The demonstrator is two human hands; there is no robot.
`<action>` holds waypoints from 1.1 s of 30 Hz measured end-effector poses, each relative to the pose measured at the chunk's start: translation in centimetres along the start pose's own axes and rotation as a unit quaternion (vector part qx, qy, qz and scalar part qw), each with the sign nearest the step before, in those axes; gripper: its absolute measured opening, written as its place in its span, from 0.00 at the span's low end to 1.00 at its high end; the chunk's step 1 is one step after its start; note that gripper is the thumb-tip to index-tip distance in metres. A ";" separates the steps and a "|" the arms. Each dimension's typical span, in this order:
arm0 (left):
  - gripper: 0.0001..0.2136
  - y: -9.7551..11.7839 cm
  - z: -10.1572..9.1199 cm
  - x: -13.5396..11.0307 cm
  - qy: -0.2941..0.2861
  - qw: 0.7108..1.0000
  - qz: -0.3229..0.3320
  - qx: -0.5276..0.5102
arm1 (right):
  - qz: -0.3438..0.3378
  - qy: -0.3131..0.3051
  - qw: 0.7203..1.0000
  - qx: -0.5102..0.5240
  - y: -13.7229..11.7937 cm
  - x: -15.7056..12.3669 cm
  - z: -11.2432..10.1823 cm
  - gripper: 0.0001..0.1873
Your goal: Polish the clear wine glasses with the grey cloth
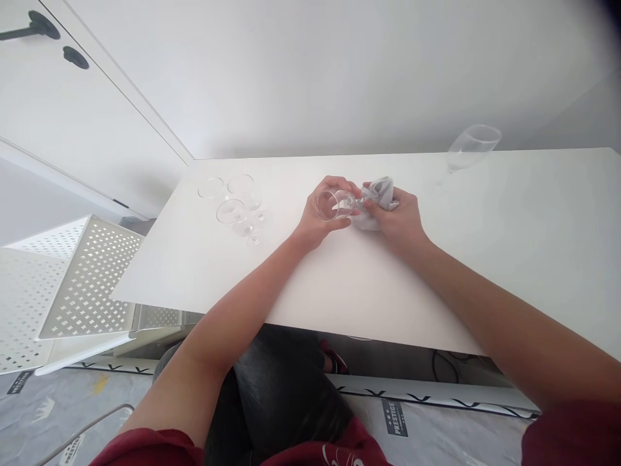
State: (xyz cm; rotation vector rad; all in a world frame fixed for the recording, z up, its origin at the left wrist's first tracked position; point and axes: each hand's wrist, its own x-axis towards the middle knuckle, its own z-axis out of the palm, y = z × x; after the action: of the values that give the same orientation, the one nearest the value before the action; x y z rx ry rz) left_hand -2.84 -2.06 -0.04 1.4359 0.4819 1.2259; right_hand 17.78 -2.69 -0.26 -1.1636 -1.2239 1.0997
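Clock centred on the held glass, 12 pointing away from the person. Clear stemmed drinking glass [334, 204] is in the left hand [313, 226], tipped on its side above the long white tabletop [339, 285]. Left fingers and thumb curl round the bowl; mouth points roughly to 9, stem to 3. Right hand [403, 217] sits at 3, closed on a crumpled light-grey cloth [381, 194], thumb and fingers pinching it at the stem end.

Three clear stemmed glasses [231, 210] stand grouped at 9, well apart from the hands. One tall clear flute glass [473, 147] stands alone at 2. White perforated bin [92, 285] at 8, beside the table end.

Visibility: foot of held glass doesn't show, cloth and right fingers are over that end. Can't tell if the right fingertips touch glass directly. Grouped glasses overlap, stems and feet faint against white. Flute's lower part nearly washes out. Right end of tabletop and both dark-red sleeves [150, 446] are cut off by frame.
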 end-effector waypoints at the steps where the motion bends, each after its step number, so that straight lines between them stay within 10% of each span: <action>1: 0.28 -0.1 0.1 0.0 0.002 1.000 -0.003 0.005 | -0.007 0.023 1.000 -0.017 0.0 -0.1 0.0 0.24; 8: 0.28 -0.1 0.2 0.1 -0.010 1.000 -0.015 0.000 | 0.055 -0.073 0.992 0.087 -0.2 0.1 -0.2 0.32; 15: 0.27 -0.4 0.5 0.2 -0.032 0.999 -0.010 -0.005 | 0.019 0.021 0.999 -0.032 0.5 0.1 -0.2 0.26; 21: 0.26 -0.3 0.3 0.1 -0.031 0.999 -0.017 -0.014 | 0.026 -0.054 0.997 0.056 0.4 0.3 0.0 0.37; 27: 0.26 -0.2 0.4 0.1 -0.040 0.999 -0.007 0.008 | 0.036 -0.052 0.997 -0.033 0.5 0.3 -0.1 0.26; 33: 0.29 -1.0 -0.3 0.4 0.073 0.997 0.006 -0.003 | 0.018 0.033 0.992 -0.124 -0.4 -0.6 0.0 0.24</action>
State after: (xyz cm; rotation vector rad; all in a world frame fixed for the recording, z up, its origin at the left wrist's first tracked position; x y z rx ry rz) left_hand -2.57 -1.30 -0.87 1.3509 0.5702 1.3466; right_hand 17.76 -3.29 0.05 -1.4045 -1.3190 0.9460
